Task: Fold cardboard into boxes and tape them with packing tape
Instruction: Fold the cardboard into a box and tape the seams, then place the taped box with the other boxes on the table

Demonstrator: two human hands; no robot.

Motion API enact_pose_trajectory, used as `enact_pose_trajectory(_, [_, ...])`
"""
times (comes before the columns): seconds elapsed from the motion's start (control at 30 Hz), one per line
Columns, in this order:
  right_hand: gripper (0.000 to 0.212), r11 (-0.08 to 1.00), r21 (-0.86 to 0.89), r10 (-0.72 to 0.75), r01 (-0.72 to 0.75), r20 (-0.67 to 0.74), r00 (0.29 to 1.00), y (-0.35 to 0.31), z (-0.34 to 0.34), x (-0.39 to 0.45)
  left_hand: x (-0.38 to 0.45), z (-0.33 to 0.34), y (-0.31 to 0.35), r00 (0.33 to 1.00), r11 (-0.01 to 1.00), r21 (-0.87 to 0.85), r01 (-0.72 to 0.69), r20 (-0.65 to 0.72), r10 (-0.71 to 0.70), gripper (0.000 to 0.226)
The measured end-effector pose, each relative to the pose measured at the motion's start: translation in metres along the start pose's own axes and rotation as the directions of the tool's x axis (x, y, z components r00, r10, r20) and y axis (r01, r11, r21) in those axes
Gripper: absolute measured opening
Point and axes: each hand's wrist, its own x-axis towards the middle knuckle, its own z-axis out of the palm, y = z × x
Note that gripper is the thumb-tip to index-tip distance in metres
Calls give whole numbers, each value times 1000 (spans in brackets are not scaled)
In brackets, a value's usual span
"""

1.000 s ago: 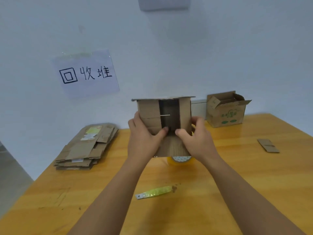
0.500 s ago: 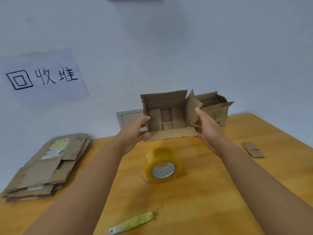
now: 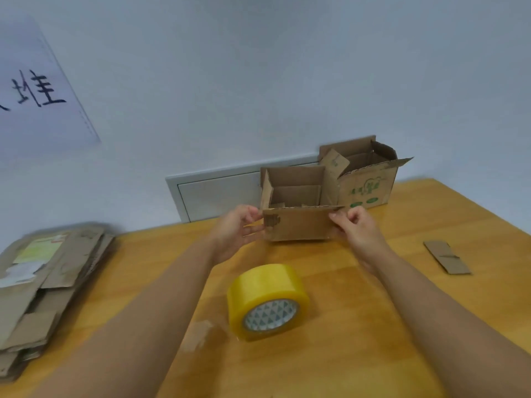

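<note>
Cardboard forms a small open box that stands on the worktop near its far edge, top flaps up and the near flap folded outward. The left hand has its fingers curled at the box's left corner, fingertips touching the near flap. The right hand pinches that flap's right end between thumb and curled fingers. A roll of yellow packing tape lies on its side nearer the person, between the forearms. A second open box with green print stands just behind the first. Flattened cardboard sheets are stacked at the left edge, and a small cardboard scrap lies toward the right edge.
</note>
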Motion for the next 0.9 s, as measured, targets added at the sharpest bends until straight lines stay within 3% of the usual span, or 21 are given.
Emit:
enact_pose_trajectory(0.1, [38,990,-139,-37,34,-16,999,12,4,-1,1,-6,-21,992,942,316,-116,86,94,25])
enact_pose_trajectory(0.2, [14,976,-184,-110,118,54,992,22,9,-4,4,-13,-32,966,781,575,-243,213,143,41])
enact_pose_trajectory(0.23, [16,961,-222,-148,165,91,985,25,10,-3,5,-12,-32,958,743,612,-272,244,150,52])
enact_pose_trajectory(0.37, [52,888,-353,-249,294,167,954,33,13,10,16,-6,-28,949,665,685,-297,289,127,72])
enact_pose_trajectory(0.5, [74,815,-521,-185,253,180,966,39,18,28,41,-2,-32,950,563,775,-288,306,65,77])
enact_pose_trajectory(0.63, [78,759,-622,-117,193,162,980,36,18,31,47,2,-29,951,536,795,-285,304,56,75])
enact_pose_trajectory(0.77, [76,710,-680,-131,180,123,984,22,14,20,25,-11,-18,952,488,817,-307,263,159,72])
enact_pose_trajectory(0.9, [71,593,-742,-323,313,137,936,-15,14,-14,-24,-38,-4,923,371,870,-324,206,324,66])
